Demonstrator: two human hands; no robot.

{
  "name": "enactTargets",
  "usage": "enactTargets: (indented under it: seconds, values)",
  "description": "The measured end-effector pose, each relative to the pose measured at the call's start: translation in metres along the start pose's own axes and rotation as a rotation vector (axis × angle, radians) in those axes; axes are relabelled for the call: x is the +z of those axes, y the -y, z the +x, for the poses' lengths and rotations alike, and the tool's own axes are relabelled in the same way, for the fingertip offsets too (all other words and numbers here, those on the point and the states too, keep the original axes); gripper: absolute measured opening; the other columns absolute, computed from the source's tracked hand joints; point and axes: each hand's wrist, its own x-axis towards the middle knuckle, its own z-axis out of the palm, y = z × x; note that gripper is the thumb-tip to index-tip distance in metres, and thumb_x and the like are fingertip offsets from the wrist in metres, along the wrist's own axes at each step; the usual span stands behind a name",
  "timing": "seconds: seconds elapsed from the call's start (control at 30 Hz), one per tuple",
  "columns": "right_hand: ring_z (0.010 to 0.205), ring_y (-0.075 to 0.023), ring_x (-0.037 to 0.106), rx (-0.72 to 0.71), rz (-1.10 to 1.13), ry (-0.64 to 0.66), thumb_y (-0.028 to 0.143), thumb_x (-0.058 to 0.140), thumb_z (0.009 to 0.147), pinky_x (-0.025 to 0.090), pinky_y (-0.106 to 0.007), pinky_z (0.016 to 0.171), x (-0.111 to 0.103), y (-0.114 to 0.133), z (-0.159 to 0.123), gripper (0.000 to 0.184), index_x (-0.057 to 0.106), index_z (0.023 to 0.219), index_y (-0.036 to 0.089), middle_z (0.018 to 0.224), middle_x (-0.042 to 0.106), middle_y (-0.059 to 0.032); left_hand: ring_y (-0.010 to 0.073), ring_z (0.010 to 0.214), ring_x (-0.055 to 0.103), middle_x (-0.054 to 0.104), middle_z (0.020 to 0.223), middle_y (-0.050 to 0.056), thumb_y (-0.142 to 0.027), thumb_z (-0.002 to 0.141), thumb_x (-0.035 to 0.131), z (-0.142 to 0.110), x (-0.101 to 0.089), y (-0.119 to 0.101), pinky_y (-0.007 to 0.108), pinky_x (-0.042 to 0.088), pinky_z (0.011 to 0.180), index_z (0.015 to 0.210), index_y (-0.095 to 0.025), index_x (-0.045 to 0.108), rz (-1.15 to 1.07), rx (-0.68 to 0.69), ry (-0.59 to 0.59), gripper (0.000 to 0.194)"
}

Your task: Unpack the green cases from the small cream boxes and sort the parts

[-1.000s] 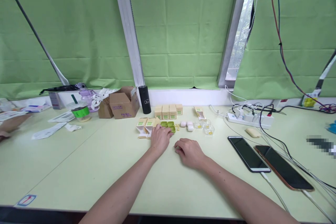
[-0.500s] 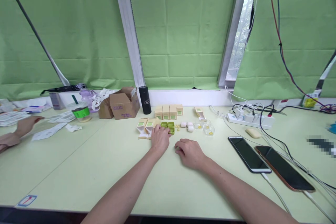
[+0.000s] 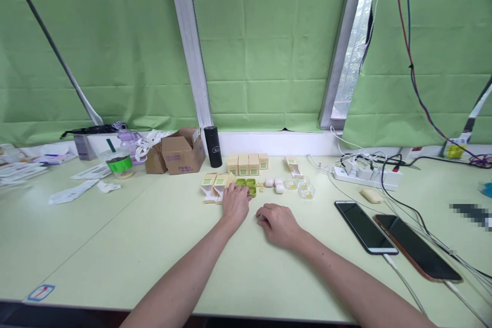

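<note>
My left hand (image 3: pixel 235 204) lies palm down on the pale green table (image 3: pixel 115 236). Its bent fingertips touch the near edge of a small green tray (image 3: pixel 246 183), and the thumb sits beside two open cream boxes (image 3: pixel 213 184). What the fingers hold, if anything, is hidden. My right hand (image 3: pixel 280 224) rests a little nearer to me with its fingers curled. A tiny green piece (image 3: pixel 259 216) shows at its fingertips. Beyond the tray lie white earbud cases (image 3: pixel 273 183) and clear shells (image 3: pixel 303 187). A row of closed cream boxes (image 3: pixel 247 163) stands behind.
A black cylinder (image 3: pixel 212 146) and brown cardboard boxes (image 3: pixel 177 152) stand at the back. A cup with a green band (image 3: pixel 118 163) and papers (image 3: pixel 71 192) lie left. Two phones (image 3: pixel 395 238), a power strip (image 3: pixel 367 174) and cables sit at the right.
Another person's hand at the far left edge has drawn back out of view. My own hands have barely moved.
</note>
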Motion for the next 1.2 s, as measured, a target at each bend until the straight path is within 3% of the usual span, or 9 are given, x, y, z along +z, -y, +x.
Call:
enactTargets:
  seconds: [0.43,0.73,0.93,1.2]
  values:
    - [0.091,-0.0186,0.066,0.003,0.010,-0.003,0.018,0.056,0.094,0.035,-0.028,0.070,-0.001,0.001,0.000,0.018,0.070,0.104,0.024,0.099,0.073,-0.0030,0.0357,0.111,0.052,0.069,0.091,0.011,-0.015,0.080,0.071,-0.002,0.000,0.000,0.046,0.031,0.103,0.093,-0.025,0.065,-0.217,-0.064,-0.061,0.017]
    - [0.093,-0.0183,0.068,0.060,0.129,-0.076,0.017,0.055,0.096,0.043,-0.027,0.078,-0.003,-0.011,0.010,0.023,0.070,0.113,0.022,0.108,0.075,-0.0048,0.0364,0.105,0.053,0.066,0.077,0.008,-0.025,0.083,0.071,-0.005,-0.015,-0.004,0.045,0.035,0.099,0.093,-0.026,0.064,-0.290,-0.097,-0.124,0.013]
    - [0.098,-0.0195,0.065,0.178,0.002,-0.244,0.018,0.049,0.100,0.043,-0.029,0.078,-0.024,-0.040,0.058,0.026,0.068,0.118,0.022,0.110,0.073,-0.0067,0.0330,0.098,0.055,0.065,0.081,0.008,-0.020,0.086,0.065,-0.010,-0.022,-0.012,0.043,0.037,0.094,0.089,-0.025,0.064,-0.343,-0.027,-0.140,0.006]
    - [0.125,-0.0301,0.048,0.287,-0.194,-0.223,0.018,0.053,0.099,0.042,-0.036,0.091,-0.037,-0.082,0.136,0.039,0.059,0.137,0.018,0.131,0.061,-0.0167,0.0320,0.092,0.057,0.063,0.079,0.009,-0.016,0.087,0.062,-0.015,-0.017,-0.019,0.043,0.038,0.091,0.085,-0.025,0.065,-0.404,0.044,-0.096,0.010]
